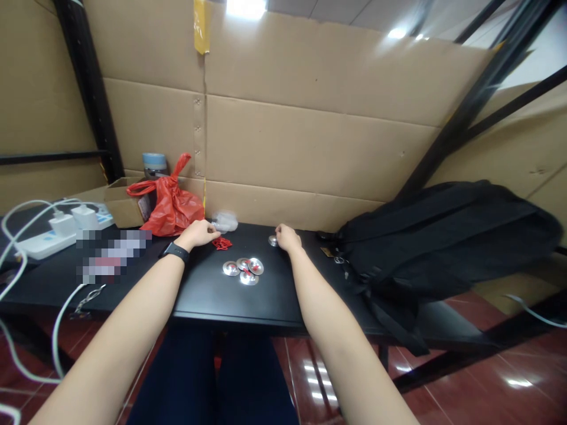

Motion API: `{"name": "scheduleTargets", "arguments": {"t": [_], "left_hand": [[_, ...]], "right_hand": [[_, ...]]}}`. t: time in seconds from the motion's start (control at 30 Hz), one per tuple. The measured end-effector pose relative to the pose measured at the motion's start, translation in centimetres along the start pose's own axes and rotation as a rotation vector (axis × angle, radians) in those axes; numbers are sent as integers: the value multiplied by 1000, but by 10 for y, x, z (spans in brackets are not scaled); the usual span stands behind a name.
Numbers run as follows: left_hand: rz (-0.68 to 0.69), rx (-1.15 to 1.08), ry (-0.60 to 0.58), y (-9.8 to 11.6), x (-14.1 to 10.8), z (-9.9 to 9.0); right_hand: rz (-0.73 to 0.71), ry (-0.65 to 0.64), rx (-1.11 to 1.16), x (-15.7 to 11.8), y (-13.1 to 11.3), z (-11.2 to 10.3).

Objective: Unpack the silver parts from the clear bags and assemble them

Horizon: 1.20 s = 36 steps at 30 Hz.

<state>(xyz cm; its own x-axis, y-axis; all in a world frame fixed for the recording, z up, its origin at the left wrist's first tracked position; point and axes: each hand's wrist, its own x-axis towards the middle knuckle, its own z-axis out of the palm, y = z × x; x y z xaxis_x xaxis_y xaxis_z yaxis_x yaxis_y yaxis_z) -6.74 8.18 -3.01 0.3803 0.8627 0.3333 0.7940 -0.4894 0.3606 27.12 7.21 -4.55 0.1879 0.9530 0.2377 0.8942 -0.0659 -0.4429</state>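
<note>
Several small silver finger cymbals (248, 277) with red bits at their centres lie in a loose, overlapping group on the black table (208, 301). Behind them is a little heap of red cord (222, 244). My left hand (198, 234), with a black watch on the wrist, is at the heap's left edge, fingertips pressed together; what they hold, if anything, is too small to make out. A crumpled clear plastic bag (227, 222) sits just beyond these fingers. My right hand (289, 237) is closed at the edge of another silver finger cymbal (272, 241), which is partly hidden by the fingers.
A red plastic bag (175, 206), an open cardboard box (126, 203) and a blue-lidded container (155, 164) stand at the back left. White power strips (57, 239) with cables lie farther left. A black backpack (447, 242) covers the right side. Cardboard (301, 141) walls the back.
</note>
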Motion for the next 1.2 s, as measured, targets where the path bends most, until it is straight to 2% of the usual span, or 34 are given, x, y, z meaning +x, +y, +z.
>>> {"name": "scheduleTargets", "arguments": {"t": [0.1,0.17,0.23,0.33,0.37,0.43,0.57,0.7,0.8,0.9,1.0,1.1,1.2], "left_hand": [[3,15,-4,3,0,-1],[1,25,-6,5,0,-2],[1,29,-6,7,0,-2],[-3,25,-5,9,-1,-3],[-5,23,-6,10,-1,-3],[-7,20,-6,11,-1,-3],[2,2,19,15,-2,-5],[-1,-9,32,24,-3,-8],[32,-56,-6,33,-3,-8],[171,-209,0,44,-3,-5],[291,-315,105,53,-3,-1],[329,-330,195,60,-2,2],[361,-320,237,66,-2,4]], "right_hand": [[-39,33,-5,-3,-5,-9],[-156,-23,77,-7,-11,-17],[-333,-246,224,-13,-21,-26],[-532,-717,386,-27,-42,-33],[-557,-826,400,-31,-49,-34],[-583,-921,395,-39,-61,-33],[-619,-885,363,-43,-70,-27],[-612,-692,372,-37,-67,-18],[-513,-511,502,-34,-69,-10],[-374,-412,725,-35,-75,-2],[-285,-415,964,-39,-83,3],[-262,-450,1133,-43,-89,4],[-258,-457,1215,-47,-93,2]]}}
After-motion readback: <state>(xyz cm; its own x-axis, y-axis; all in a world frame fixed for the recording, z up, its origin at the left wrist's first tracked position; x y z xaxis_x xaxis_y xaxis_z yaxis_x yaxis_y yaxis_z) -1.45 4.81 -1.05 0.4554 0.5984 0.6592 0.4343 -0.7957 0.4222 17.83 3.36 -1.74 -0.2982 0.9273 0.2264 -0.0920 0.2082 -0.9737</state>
